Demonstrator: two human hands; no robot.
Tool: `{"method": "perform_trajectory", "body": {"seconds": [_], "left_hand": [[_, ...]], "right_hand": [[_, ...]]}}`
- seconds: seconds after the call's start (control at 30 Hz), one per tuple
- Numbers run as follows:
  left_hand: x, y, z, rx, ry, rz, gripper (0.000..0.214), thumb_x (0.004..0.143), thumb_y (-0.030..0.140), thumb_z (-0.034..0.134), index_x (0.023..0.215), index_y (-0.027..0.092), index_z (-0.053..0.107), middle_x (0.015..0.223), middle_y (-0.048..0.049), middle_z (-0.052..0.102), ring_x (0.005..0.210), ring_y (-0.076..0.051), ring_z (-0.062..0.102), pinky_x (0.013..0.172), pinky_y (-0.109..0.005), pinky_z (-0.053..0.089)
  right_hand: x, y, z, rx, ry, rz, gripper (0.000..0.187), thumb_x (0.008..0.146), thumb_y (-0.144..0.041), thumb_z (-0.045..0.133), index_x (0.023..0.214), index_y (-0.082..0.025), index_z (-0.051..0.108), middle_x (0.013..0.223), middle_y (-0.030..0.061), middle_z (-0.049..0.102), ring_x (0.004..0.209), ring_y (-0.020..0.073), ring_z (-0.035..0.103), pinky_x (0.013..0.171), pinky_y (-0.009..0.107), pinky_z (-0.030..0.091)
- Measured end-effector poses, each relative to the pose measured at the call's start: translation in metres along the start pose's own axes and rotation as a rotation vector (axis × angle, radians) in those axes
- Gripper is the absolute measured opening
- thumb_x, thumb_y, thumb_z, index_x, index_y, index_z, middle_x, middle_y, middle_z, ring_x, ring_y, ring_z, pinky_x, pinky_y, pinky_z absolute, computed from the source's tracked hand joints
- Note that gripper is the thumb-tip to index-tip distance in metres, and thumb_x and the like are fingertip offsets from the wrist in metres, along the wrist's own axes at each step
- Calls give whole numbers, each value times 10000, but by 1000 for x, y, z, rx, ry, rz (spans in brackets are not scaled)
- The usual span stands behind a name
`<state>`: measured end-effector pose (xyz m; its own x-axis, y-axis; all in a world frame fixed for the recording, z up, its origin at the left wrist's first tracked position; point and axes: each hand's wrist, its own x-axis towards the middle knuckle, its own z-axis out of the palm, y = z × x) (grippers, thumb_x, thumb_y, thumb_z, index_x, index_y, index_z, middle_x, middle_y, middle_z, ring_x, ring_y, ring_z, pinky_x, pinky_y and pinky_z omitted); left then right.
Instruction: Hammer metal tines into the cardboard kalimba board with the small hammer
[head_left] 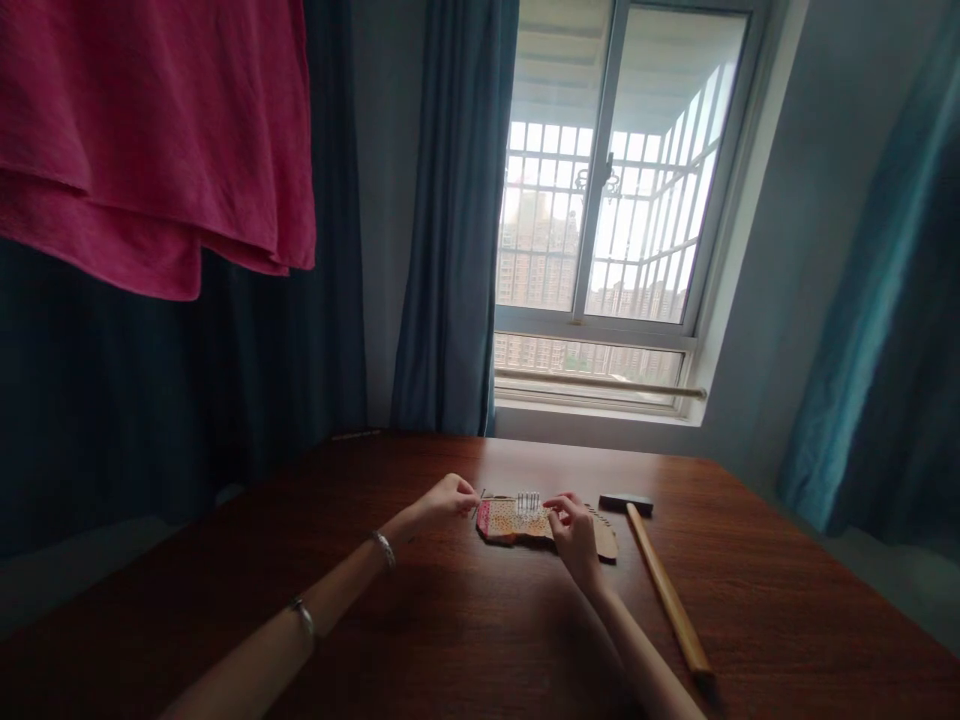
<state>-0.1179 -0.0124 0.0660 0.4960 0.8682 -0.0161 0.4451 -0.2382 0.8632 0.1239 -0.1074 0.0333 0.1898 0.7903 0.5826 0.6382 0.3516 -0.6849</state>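
Observation:
On the table lies a flat, uneven piece of wood (499, 522), patterned with dots that run from pink at its left end to orange. A cluster of upright nails (528, 503) stands near its middle. At the board's left end, my left hand (452, 495) is closed in a pinch on a thin pale strand or stick (499, 498) that runs toward the nails. My right hand (574, 525) reaches over the board's right part, its bent fingertips close beside the nails. Whatever those fingers hold is too small to make out.
A hammer (670, 590) with a wooden handle lies right of the board, its dark head away from me. The brown tabletop (420, 640) ends before a window (600, 200) and blue curtains (457, 220). A pink cloth (165, 140) hangs at upper left.

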Motion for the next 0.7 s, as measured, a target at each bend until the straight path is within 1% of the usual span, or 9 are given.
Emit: {"method": "perform_trajectory", "body": {"seconds": [0.07,0.17,0.23,0.3,0.37,0.43,0.57,0.63,0.7], "left_hand": [[3,18,27,-125,-30,12,304,573,388,608,574,84,612,485,-11,523,461,-96,451,483,-224,348],[9,38,64,-253,30,75,342,566,414,642,632,79,630,505,-16,539,482,-104,477,508,-227,370],[14,46,84,-292,55,149,362,581,436,640,665,84,647,540,-30,569,515,-116,500,519,-226,376],[18,51,98,-282,66,209,374,601,457,630,675,92,659,558,-37,586,530,-121,508,518,-223,372],[21,52,107,-252,76,256,374,626,466,616,695,102,668,589,-42,605,555,-127,519,528,-220,374],[22,51,112,-224,83,275,366,649,465,600,722,113,671,628,-45,625,590,-135,534,547,-220,382],[20,45,115,-175,105,258,351,681,463,565,718,130,665,644,-38,632,605,-138,537,552,-219,383],[20,42,115,-157,123,269,349,697,466,547,714,137,661,644,-33,629,608,-135,535,555,-218,383],[20,39,115,-145,138,293,347,707,468,539,726,143,661,656,-33,632,619,-135,537,564,-216,387]], "right_hand": [[-2,-10,5,99,-23,56,221,723,-196,433,758,-196,651,804,47,632,746,161,580,585,223,463],[0,-16,4,278,-46,196,240,701,-257,463,754,-164,678,732,53,657,678,175,593,514,229,469],[2,-15,0,394,-70,288,262,676,-290,489,749,-139,691,699,59,660,615,174,589,452,230,463],[5,-12,-3,485,-74,358,270,649,-302,517,742,-123,696,674,59,658,603,177,590,447,239,476],[6,-9,-5,563,-62,422,272,629,-307,544,747,-114,695,668,59,660,613,178,599,485,254,501],[7,-6,-7,618,-42,474,276,619,-309,564,762,-112,693,681,60,668,618,173,606,523,264,514],[10,-1,-10,618,1,468,274,621,-319,578,772,-125,698,707,64,681,652,177,615,534,257,511],[11,1,-12,605,-27,459,270,616,-321,595,773,-130,703,720,66,685,687,185,618,539,251,509],[11,2,-12,602,-88,467,265,608,-326,616,766,-133,706,742,70,687,723,192,620,542,243,507]]}}
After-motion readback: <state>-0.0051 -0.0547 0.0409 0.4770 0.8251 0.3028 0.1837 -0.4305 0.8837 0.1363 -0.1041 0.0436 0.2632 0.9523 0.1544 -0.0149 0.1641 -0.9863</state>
